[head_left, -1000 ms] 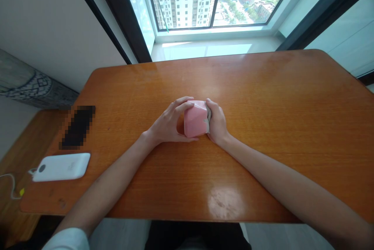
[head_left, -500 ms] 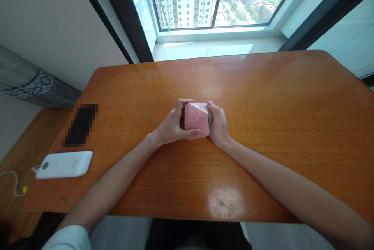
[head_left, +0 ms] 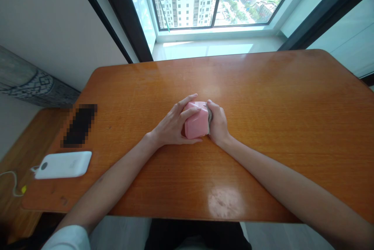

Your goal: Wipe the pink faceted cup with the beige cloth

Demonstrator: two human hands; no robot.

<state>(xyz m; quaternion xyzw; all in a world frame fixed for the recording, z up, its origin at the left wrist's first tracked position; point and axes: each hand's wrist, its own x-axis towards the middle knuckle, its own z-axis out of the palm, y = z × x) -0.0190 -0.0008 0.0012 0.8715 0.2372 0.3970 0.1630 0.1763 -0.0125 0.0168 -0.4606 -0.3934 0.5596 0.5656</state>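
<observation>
A glossy pink boxy object (head_left: 197,121) sits in the middle of the table, held between both hands. My left hand (head_left: 175,122) wraps its left side, with the fingers lying across its upper left corner. My right hand (head_left: 217,122) presses against its right end. A strip of grey material (head_left: 209,114) shows between that end and my right hand. The object's underside and most of its right end are hidden.
The orange wooden table (head_left: 263,94) has a glare patch near its front edge. To the left lie a pixelated dark rectangle (head_left: 79,126) and a white power bank (head_left: 63,165) with a thin cable. Behind the table is a tall window.
My left hand's fingers have shifted up and over the pink object's upper left corner. The object has turned slightly. My right hand stays pressed against its right end.
</observation>
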